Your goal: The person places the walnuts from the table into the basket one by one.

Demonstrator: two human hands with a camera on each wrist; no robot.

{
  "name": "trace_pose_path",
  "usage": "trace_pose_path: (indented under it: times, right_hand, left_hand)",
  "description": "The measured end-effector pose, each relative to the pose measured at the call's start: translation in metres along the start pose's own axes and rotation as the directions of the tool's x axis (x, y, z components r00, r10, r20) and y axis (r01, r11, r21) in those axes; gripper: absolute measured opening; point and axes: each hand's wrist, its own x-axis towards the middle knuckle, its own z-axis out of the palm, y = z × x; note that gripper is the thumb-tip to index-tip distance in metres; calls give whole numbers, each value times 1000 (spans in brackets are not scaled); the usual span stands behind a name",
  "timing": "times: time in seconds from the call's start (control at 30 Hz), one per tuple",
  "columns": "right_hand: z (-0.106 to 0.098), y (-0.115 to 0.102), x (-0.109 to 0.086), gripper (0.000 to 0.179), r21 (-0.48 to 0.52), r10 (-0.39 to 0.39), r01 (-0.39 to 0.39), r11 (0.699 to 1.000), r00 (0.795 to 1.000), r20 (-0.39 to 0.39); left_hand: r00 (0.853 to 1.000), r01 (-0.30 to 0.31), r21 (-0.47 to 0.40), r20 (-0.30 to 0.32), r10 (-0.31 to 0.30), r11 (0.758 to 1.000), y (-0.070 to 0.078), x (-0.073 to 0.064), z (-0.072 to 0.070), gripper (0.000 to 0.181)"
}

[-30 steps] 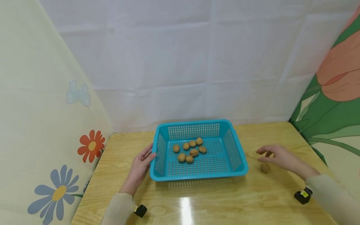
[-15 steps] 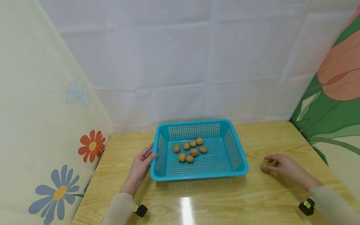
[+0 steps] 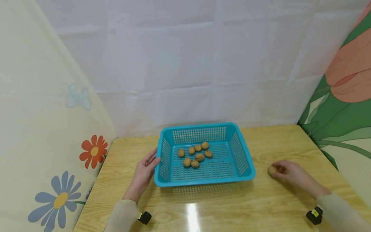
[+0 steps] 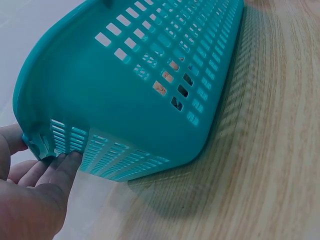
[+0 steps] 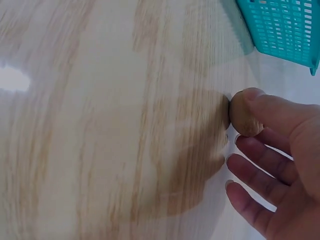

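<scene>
A blue-green plastic basket (image 3: 203, 183) with perforated walls stands on the wooden table, several walnuts (image 3: 199, 157) lying in its left half. At its left end my left hand (image 3: 144, 170) holds the rim, thumb over the top and fingers against the outer wall (image 4: 50, 195). To the right of the basket my right hand (image 3: 292, 175) pinches a single walnut (image 5: 243, 115) between thumb and fingers, right at the tabletop. The other fingers of that hand spread loosely beside the walnut in the right wrist view.
The wooden table (image 3: 226, 209) reaches back to a white sheet (image 3: 174, 64). Flower-printed panels flank it: daisies on the left panel (image 3: 43, 135), a large tulip on the right one (image 3: 347, 129). A black wrist camera (image 3: 315, 215) sits at the right sleeve.
My right hand has come down and slightly right onto the lone walnut, and its fingers have closed round it. The left hand and the basket have stayed put.
</scene>
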Motion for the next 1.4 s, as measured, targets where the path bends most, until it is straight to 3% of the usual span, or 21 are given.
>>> trace_pose_path:
  times: [0.47,0.73,1.0,1.17,1.4]
  right_hand:
    - [-3,-4,1,37,80,37,-37,996,999,3]
    - [-16,-17,6,30,108,-32,41,993,996,-83]
    - [-30,-33,17,31,137,-42,51,989,997,-69]
    - [-41,-47,26,32,159,-83,98,982,992,-93]
    - [-57,-71,48,39,170,-116,127,977,991,-73]
  left_hand:
    - [1000,-18,6,5,18,1000,-1,0,-1,59]
    - [1000,-18,15,10,18,1000,-1,0,0,59]
    - [1000,-21,16,14,20,1000,-1,-1,-1,59]
    - [1000,-23,18,17,22,1000,0,-2,0,59]
    - [1000,-24,21,13,24,999,1,-3,0,60]
